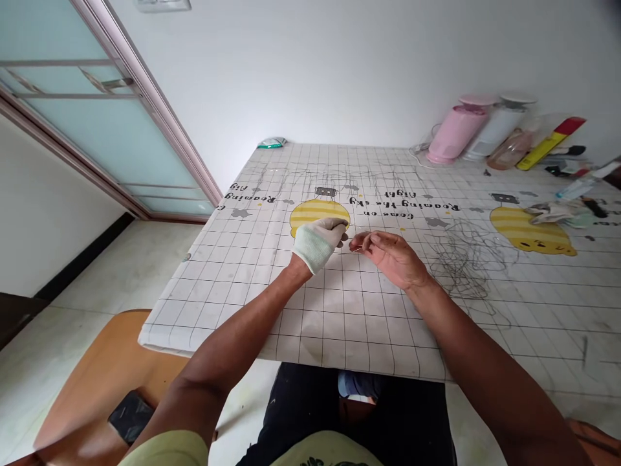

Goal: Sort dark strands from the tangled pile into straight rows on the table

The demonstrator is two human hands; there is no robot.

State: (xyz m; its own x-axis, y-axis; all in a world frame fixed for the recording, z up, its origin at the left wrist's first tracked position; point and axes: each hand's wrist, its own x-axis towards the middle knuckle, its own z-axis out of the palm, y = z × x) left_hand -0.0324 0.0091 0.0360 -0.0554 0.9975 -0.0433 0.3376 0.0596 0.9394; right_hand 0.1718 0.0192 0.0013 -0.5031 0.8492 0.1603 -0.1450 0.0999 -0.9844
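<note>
My left hand (321, 243), in a pale glove with a light green cuff, is closed over the table near a yellow striped print. What its fingers hold is too small to make out. Just to its right is my right hand (388, 254), bare, its fingertips pinched together with a thin strand faintly visible at them. A small gap separates the two hands. Right of my right hand, a loose tangle of thin dark strands (468, 259) lies on the checked tablecloth (339, 323). More thin strands (339, 171) are spread across the cloth's back part.
Pink (457, 133) and white cylinders (499, 129), a bottle (513, 149) and a yellow-red box (550, 144) stand at the back right. A glove (567, 213) lies at right. A green packet (272, 142) sits at the back left corner. An orange chair (97, 362) holds a dark object (130, 416).
</note>
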